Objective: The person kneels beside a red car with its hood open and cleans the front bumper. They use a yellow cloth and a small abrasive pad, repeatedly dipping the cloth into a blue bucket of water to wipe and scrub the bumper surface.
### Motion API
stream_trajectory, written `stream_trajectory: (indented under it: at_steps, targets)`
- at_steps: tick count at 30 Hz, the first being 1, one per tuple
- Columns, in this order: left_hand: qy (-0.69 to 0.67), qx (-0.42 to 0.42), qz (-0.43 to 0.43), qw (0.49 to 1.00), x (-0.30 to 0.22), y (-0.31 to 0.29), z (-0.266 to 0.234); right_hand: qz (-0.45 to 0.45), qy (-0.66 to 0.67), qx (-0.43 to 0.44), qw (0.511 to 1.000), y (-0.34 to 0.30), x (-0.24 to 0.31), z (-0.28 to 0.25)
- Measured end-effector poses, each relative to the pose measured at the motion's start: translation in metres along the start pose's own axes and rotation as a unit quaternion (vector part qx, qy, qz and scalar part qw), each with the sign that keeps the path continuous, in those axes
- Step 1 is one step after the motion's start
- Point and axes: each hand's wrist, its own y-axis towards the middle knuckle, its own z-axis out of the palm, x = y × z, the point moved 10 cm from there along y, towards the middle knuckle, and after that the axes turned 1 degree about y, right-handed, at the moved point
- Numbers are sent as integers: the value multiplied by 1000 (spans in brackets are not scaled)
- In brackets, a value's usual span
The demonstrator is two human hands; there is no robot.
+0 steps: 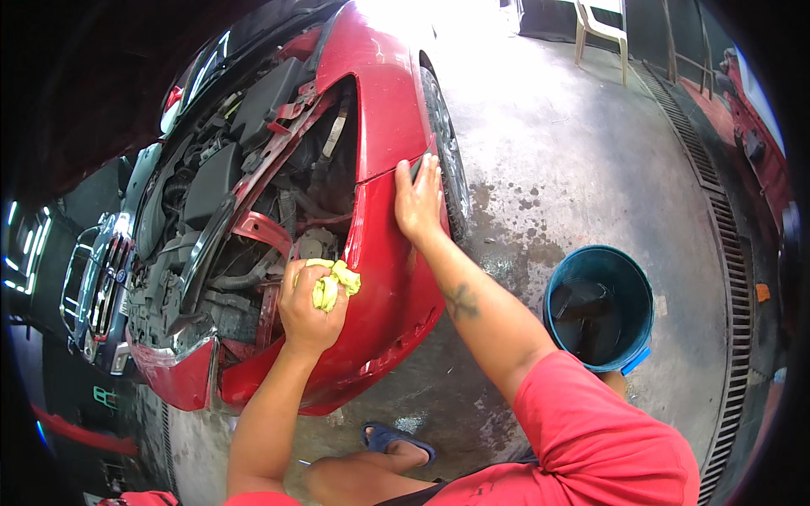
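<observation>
My left hand (308, 308) is closed around a crumpled yellow-green cloth (336, 285), held at the edge of the empty headlight opening. Under and beside it curves the red front bumper (384, 253) of a car. Farther right, my right hand (418, 198) lies with fingers stretched out on the bumper's upper corner, near the seam with the red fender (390, 114). Its palm side is hidden against the panel. The front wheel (445, 152) stands just beyond that hand. Inside the headlight opening, hoses and metal brackets (263, 229) lie exposed.
A teal bucket (599, 308) with dark water stands on the wet concrete floor (540, 152) to my right. A drain grate (727, 253) runs along the right side. A pale plastic chair (601, 34) stands far back. Another vehicle (99, 282) is at the left.
</observation>
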Motion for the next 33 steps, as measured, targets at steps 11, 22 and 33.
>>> stream_trajectory:
  at_steps: [11, 22, 33]
  targets:
    - [-3, 12, 15, 1000, -3, 3, 4, -125, -15, 29, 992, 10, -42, 2]
    - [9, 26, 12, 1000, 2, 0, 2, -312, -18, 9, 950, -21, -30, -3]
    - [53, 53, 42, 996, -5, -2, 0, -188, -3, 105, 977, -209, -63, 33]
